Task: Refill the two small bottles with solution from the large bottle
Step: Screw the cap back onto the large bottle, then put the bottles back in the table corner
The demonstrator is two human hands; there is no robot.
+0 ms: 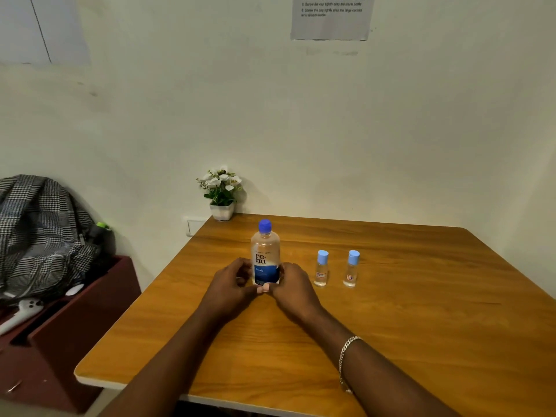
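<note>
Both forearms reach in from the bottom edge, cut off below the elbows, a chain bracelet (346, 353) on the right wrist. Under them the wooden table (421, 311) fills the lower right; its near left corner is rounded, its right side runs out of view, and its far edge meets the pale wall (301, 115). Wide bare wood lies to the right of the bottles and in front of the hands. Left of the table stands a dark red cabinet (60, 341), close to the table's left edge, with a checked bag (39, 230) heaped on it; a white controller-like thing beside the bag is too blurred to name. A printed sheet (332, 18) on the wall is cropped at the top, its lines barely legible. A potted plant (222, 191) with white flowers sits at the table's far left corner.

Near the table's middle the large bottle (265, 255) stands upright, blue cap on, its base hidden behind the thumbs. The left hand (230, 284) and the right hand (293, 285) cup its lower part from either side, fingers curled around it, thumbs meeting in front. Just to its right, apart from it and from each other, stand the two small bottles, the nearer small bottle (321, 268) and the farther small bottle (351, 269), both capped and upright; their labels are too small to read.
</note>
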